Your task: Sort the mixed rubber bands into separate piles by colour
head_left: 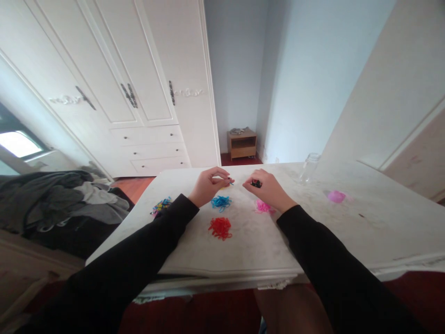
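Note:
Over the far part of the white table (250, 250), my left hand (208, 186) pinches a small rubber band (231, 183) between thumb and forefinger; its exact colour is hard to make out. My right hand (269, 186) is curled round a bunch of black rubber bands (256, 184), its thumb and fingertips pressed together. Below the left hand lies a blue pile of rubber bands (221, 202), with a red pile (220, 228) nearer me. A pink pile (263, 207) is partly covered by my right wrist. Behind the left fingertips, something yellow shows, mostly hidden.
A mixed-colour pile of rubber bands (161, 206) lies by the table's left edge, beside my left sleeve. To the right stand a clear glass jar (308, 168) and a rounded pink-purple object (336, 196). Clothes (69, 195) are heaped left of the table.

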{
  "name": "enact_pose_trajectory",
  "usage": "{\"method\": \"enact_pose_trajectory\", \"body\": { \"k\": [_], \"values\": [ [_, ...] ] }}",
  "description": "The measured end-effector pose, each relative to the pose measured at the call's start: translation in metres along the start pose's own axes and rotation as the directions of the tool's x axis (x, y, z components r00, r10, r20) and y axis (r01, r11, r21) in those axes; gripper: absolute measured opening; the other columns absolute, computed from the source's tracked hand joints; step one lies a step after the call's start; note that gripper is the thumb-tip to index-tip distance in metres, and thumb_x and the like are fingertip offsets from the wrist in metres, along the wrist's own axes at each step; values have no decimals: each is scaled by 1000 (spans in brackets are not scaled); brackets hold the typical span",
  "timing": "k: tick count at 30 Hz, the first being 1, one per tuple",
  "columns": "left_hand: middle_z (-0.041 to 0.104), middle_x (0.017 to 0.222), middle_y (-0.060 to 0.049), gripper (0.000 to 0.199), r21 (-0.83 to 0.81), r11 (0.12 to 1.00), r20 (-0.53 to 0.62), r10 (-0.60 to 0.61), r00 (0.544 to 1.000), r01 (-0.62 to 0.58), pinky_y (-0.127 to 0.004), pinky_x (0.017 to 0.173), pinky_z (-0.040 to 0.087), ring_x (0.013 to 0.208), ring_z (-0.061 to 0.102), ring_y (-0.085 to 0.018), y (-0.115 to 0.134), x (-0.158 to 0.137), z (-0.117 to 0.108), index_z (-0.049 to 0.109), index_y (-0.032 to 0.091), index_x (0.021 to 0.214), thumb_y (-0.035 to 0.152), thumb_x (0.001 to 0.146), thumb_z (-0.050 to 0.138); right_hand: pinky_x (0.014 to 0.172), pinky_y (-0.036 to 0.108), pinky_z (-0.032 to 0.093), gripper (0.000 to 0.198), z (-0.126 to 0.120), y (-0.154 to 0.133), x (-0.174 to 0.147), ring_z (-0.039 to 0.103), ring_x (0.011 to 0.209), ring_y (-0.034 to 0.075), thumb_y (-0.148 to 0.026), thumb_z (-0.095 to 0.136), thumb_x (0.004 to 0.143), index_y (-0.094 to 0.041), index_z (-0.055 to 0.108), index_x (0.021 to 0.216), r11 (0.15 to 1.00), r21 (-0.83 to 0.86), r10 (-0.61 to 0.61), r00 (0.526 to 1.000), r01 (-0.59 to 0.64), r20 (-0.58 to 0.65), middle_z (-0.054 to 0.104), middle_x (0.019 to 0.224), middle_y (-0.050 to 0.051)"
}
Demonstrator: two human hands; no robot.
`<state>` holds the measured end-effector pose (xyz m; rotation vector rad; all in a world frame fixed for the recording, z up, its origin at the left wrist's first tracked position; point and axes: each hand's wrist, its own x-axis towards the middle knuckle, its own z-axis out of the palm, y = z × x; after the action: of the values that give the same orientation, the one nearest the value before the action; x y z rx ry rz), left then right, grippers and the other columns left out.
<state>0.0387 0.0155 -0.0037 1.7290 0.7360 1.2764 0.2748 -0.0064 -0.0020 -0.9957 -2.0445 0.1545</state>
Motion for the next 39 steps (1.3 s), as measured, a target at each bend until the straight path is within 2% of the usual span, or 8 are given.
{"method": "enact_pose_trajectory", "body": {
  "k": [8, 12, 16, 21, 24, 30, 34, 39],
  "values": [
    [75, 85, -5, 37, 23, 1000, 47, 9, 999, -11, -38, 77, 67, 80, 79, -25, 2, -3, 5, 69, 17, 91, 43, 72, 88, 79, 38, 47, 13, 22, -30, 1, 60, 86, 24, -20, 68, 89, -23, 64, 77, 991, -107, -81, 997, 81, 4, 69, 82, 5],
    [76, 85, -6, 35, 29, 998, 7, 51, 999, -52, -38, 81, 65, 87, 79, -26, 4, -3, 4, 69, 17, 89, 43, 74, 86, 78, 38, 47, 13, 22, -32, 0, 59, 86, 24, -16, 65, 88, -24, 64, 78, 982, -157, -106, 994, 107, 14, 68, 82, 5],
    [78, 85, -8, 36, 119, 990, -122, 97, 988, -82, -35, 77, 64, 87, 78, -25, 4, -1, 1, 68, 16, 85, 46, 75, 85, 81, 38, 47, 11, 28, -33, -1, 59, 91, 24, -14, 66, 89, -23, 67, 82, 958, -217, -166, 980, 187, 108, 69, 87, 6],
    [80, 89, -11, 43, 42, 998, -93, 56, 994, -53, -37, 78, 65, 83, 79, -25, -1, 1, 0, 68, 15, 88, 50, 73, 87, 83, 39, 45, 5, 42, -33, -1, 59, 95, 24, -21, 72, 90, -21, 70, 85, 938, -255, -180, 959, 234, 218, 71, 93, 7],
    [80, 91, -12, 43, -10, 998, -68, 55, 996, -56, -40, 83, 66, 86, 79, -26, -3, 0, 2, 69, 15, 91, 49, 73, 87, 83, 38, 45, 9, 41, -31, -2, 59, 93, 23, -27, 74, 90, -21, 68, 86, 964, -200, -142, 977, 174, 162, 71, 93, 6],
    [80, 88, -10, 42, 33, 995, 9, 92, 996, -92, -39, 85, 66, 94, 79, -28, -4, -2, 5, 69, 14, 98, 45, 76, 86, 84, 36, 47, 8, 24, -27, -2, 61, 93, 23, -28, 68, 94, -21, 67, 92, 995, -87, -57, 991, 47, -117, 68, 91, 6],
    [80, 89, -10, 38, 49, 994, 80, 98, 992, -102, -38, 84, 65, 92, 79, -26, -4, -5, 8, 69, 15, 99, 44, 79, 84, 88, 36, 48, 8, 23, -26, -1, 63, 97, 23, -27, 66, 96, -23, 71, 100, 996, -9, -87, 989, 87, -118, 71, 97, 6],
    [80, 88, -10, 42, 64, 995, 115, 74, 991, -82, -36, 82, 65, 87, 79, -24, -2, -7, 9, 67, 14, 106, 42, 79, 83, 84, 36, 46, 9, 24, -23, -1, 62, 92, 23, -25, 66, 95, -22, 72, 89, 997, -6, -80, 992, 80, -98, 71, 89, 5]
  ]
}}
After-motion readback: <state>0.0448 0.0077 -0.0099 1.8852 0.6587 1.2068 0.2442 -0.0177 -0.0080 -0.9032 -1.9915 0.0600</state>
